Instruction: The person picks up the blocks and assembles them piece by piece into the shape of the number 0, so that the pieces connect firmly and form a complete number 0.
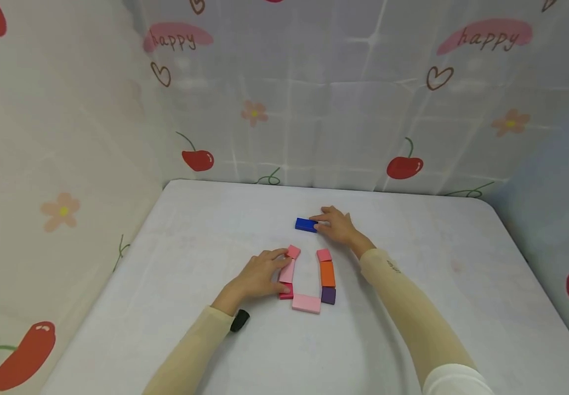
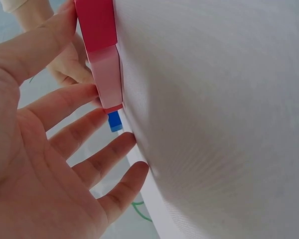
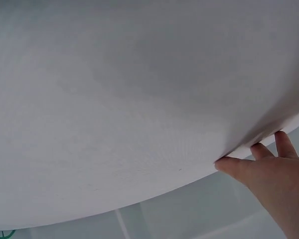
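Observation:
On the white table, several blocks form a ring open at its far side. My left hand (image 1: 260,274) lies along the left row, thumb by the red block (image 1: 286,294) and fingertips by the light pink block (image 2: 108,79) and the small pink block (image 1: 292,252). In the left wrist view its fingers (image 2: 117,154) are spread and nearly straight. Beyond the ring, my right hand (image 1: 336,225) pinches the right end of a blue block (image 1: 305,225) between thumb and index finger. That block is out of sight in the right wrist view.
The ring's right row has a pink block (image 1: 324,255), an orange block (image 1: 327,274) and a purple block (image 1: 328,295). A long pink block (image 1: 306,303) lies across the near end. Printed curtains (image 1: 304,109) hang behind the table (image 1: 215,219) and at its sides.

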`<act>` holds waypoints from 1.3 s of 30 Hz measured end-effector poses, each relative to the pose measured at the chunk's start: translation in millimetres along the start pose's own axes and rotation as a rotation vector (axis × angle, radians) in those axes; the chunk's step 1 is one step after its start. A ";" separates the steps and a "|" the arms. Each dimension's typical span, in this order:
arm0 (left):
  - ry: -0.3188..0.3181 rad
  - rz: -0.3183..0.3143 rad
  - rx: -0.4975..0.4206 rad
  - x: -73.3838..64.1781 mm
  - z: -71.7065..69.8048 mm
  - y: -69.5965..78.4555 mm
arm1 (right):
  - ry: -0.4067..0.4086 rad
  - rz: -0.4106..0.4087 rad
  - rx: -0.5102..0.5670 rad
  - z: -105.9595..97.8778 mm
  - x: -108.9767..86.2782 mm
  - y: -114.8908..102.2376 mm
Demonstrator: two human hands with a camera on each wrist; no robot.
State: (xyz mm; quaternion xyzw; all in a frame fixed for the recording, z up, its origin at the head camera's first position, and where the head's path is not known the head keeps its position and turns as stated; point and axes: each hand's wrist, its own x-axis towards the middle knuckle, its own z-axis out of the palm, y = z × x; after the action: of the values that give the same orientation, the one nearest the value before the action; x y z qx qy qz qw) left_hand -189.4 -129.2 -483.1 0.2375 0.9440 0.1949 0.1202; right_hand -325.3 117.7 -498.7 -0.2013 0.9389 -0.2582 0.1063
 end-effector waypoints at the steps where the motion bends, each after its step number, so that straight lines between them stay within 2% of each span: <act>1: -0.002 -0.001 0.001 0.2 0.3 0.3 | -0.003 0.002 -0.002 0.1 -0.5 0.4; 10: 0.000 -0.007 -0.002 0.7 0.7 -0.5 | -0.018 -0.002 0.027 -0.6 -7.2 4.2; 19: -0.005 -0.001 -0.002 0.8 -0.2 -1.2 | -0.037 -0.006 0.015 -2.0 -17.7 1.5; 30: -0.006 -0.007 -0.007 1.5 -1.7 -0.1 | -0.098 -0.011 0.027 -5.0 -27.3 -0.6; 39: -0.002 -0.009 -0.012 2.5 0.5 -0.8 | -0.106 -0.022 0.011 -1.6 -30.9 0.5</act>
State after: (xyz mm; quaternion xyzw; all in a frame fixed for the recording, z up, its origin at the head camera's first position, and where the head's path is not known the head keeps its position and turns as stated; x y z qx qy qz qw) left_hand -191.7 -128.5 -484.3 0.2327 0.9438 0.1998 0.1234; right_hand -298.4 132.2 -494.7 -0.2244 0.9282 -0.2536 0.1543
